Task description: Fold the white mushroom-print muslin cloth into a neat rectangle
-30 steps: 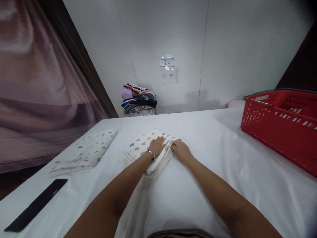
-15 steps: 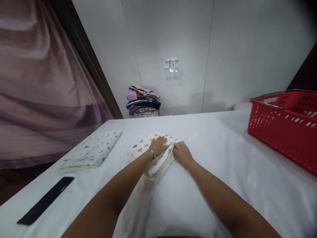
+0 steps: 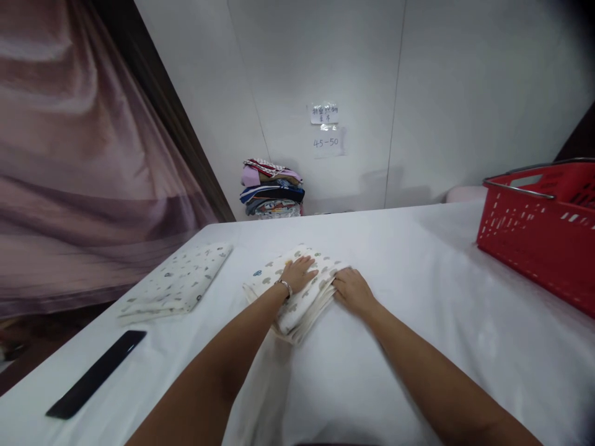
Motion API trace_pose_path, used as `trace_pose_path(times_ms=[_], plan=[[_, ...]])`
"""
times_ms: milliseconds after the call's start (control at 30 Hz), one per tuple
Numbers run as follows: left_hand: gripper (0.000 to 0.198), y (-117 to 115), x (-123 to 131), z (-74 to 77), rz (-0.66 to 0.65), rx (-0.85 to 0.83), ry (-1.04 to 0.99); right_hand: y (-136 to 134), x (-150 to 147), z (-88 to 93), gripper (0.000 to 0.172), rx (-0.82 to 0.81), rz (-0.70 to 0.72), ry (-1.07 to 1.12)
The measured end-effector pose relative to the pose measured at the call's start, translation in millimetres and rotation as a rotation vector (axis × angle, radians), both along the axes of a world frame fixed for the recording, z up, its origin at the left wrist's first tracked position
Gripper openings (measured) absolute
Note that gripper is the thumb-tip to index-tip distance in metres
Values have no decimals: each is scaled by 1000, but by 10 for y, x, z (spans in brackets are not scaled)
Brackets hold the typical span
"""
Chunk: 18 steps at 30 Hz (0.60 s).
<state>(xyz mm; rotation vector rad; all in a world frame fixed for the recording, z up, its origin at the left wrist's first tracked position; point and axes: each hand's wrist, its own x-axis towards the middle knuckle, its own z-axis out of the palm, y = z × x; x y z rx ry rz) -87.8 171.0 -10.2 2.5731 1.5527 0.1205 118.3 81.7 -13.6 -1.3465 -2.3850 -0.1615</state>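
A folded white cloth with small grey heart-like shapes and a blue one lies at the middle of the table, its layered edges facing me. My left hand, with a bracelet at the wrist, rests flat on top of it with fingers spread. At the cloth's right corner, my right hand has its fingers curled around the edge; the fingertips are partly hidden. Another folded white cloth, printed with small dark figures, lies to the left, apart from both hands.
The white-covered table also bears a black flat strip at the near left and a red plastic basket on the right. A stack of folded fabrics stands at the back by the wall, and a pink curtain hangs on the left.
My right hand has moved slightly right with the cloth's corner, and the top layer looks flatter and more spread. My left hand stays on the cloth. The view has shifted a little.
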Motion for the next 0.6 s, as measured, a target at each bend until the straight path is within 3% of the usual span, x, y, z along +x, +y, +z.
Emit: trace_pose_path(times_ms=[167,367,600], plan=[[53,-15,19,38,-6,3,6,-1,-9,-18,13,-36,-36,-24],[53,-81,15,169,8,0,-12,-63,-68,36,16,39,-45,-38],[54,-181,11,108,2,-6,13,-75,-150,5,17,93,21,-75]])
